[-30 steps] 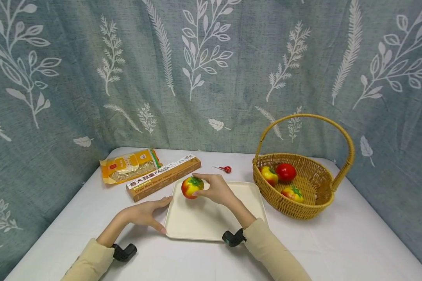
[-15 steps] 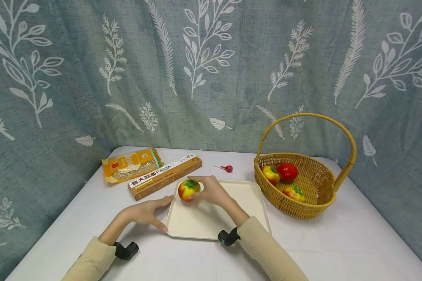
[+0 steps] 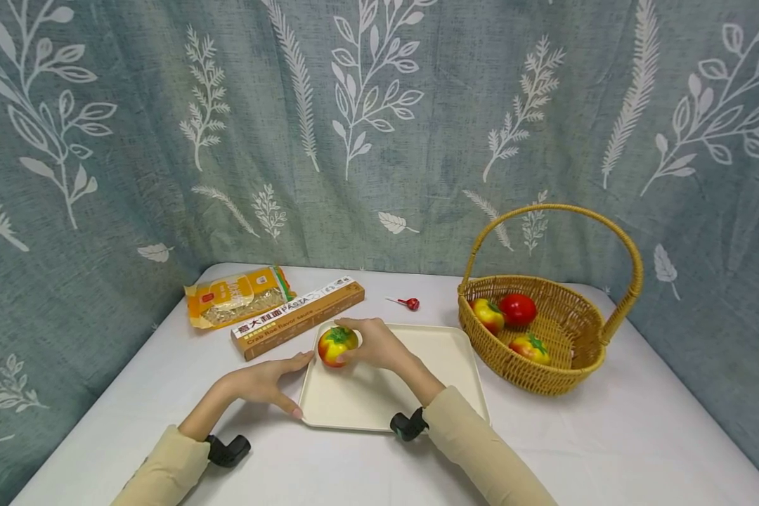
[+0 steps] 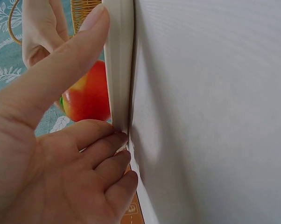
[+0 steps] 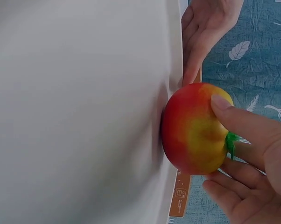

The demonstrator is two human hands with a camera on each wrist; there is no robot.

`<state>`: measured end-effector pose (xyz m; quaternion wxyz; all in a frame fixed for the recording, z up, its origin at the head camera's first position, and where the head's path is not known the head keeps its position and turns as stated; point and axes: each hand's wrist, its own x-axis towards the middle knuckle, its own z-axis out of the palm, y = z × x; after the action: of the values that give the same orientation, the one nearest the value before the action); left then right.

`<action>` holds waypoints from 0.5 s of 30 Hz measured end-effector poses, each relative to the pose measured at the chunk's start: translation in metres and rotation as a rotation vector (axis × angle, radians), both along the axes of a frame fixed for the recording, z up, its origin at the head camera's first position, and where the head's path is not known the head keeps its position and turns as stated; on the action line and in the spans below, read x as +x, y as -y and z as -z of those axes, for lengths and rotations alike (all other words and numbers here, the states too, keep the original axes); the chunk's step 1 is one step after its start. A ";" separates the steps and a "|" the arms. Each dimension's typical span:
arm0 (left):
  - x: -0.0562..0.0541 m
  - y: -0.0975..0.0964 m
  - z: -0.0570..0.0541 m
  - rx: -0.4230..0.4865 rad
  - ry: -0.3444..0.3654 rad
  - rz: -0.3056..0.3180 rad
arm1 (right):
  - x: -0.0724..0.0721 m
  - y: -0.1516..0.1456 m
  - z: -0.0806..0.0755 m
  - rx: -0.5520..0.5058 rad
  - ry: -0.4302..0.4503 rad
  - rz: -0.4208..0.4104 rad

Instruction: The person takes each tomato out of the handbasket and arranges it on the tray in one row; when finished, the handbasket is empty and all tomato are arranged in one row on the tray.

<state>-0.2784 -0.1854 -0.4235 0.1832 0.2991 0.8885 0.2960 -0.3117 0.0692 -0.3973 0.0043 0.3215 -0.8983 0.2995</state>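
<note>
A cream rectangular tray (image 3: 354, 402) lies flat on the white table. On its far left corner sits a red-and-yellow tomato (image 3: 332, 346) with a green calyx. My right hand (image 3: 379, 344) pinches it from the right, thumb on its near side and fingers at the far side. In the right wrist view, the tomato (image 5: 189, 135) appears to touch the tray surface, its calyx facing the palm. My left hand (image 3: 259, 383) touches the tray's left edge with thumb and fingers spread. The left wrist view shows those fingertips against the tray rim (image 4: 119, 60).
A brown pasta box (image 3: 300, 320) lies just behind the left hand, with an orange food bag (image 3: 237, 299) beyond it. A red lollipop (image 3: 411, 303) lies behind the tray. At right, a tall-handled wicker basket (image 3: 544, 383) holds several fruits, including a red one (image 3: 519, 309).
My right hand has moved left and slightly nearer with the tomato, toward the tray's left edge. The left hand has stayed at the tray edge. The whole view has shifted slightly.
</note>
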 end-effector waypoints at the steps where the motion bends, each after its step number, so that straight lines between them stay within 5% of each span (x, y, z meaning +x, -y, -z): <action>1: 0.000 0.000 0.000 -0.001 -0.002 0.001 | 0.000 0.000 0.000 0.004 0.007 0.003; 15: 0.003 0.000 -0.002 0.000 -0.005 0.004 | -0.003 -0.002 0.004 0.023 0.015 0.013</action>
<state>-0.2758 -0.1853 -0.4211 0.1818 0.3017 0.8882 0.2950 -0.3148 0.0716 -0.4014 -0.0042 0.3136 -0.9037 0.2915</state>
